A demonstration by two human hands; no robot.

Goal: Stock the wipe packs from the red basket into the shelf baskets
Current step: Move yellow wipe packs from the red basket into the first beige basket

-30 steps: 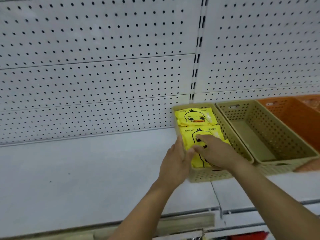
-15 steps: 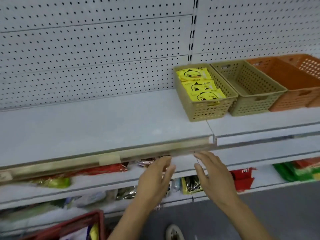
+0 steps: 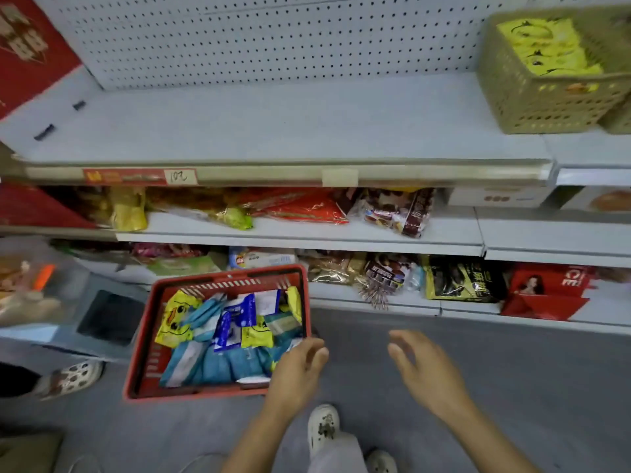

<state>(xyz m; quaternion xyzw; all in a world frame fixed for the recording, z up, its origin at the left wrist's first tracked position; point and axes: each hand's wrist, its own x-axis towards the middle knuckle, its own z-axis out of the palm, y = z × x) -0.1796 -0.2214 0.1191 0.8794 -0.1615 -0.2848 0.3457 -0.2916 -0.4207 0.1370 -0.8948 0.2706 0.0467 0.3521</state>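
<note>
A red basket [image 3: 143, 349] stands on the grey floor below the shelves, filled with several blue wipe packs [image 3: 218, 363] and yellow duck-print wipe packs [image 3: 176, 319]. My left hand [image 3: 297, 373] hovers at the basket's right rim, fingers relaxed, holding nothing. My right hand [image 3: 426, 370] is open over the floor to the right of the basket, empty. At the top right, a tan shelf basket [image 3: 546, 104] on the upper shelf holds yellow duck packs [image 3: 549, 46].
The white upper shelf [image 3: 273, 124] stretches left of the tan basket. Lower shelves carry snack bags [image 3: 307, 206] and red boxes [image 3: 546, 288]. My shoe [image 3: 322, 428] is on the floor below my hands; another person's shoe [image 3: 71, 377] is at the left.
Both hands left the tan shelf basket and dropped down toward the floor. The view swung down and left, bringing the red basket into sight.
</note>
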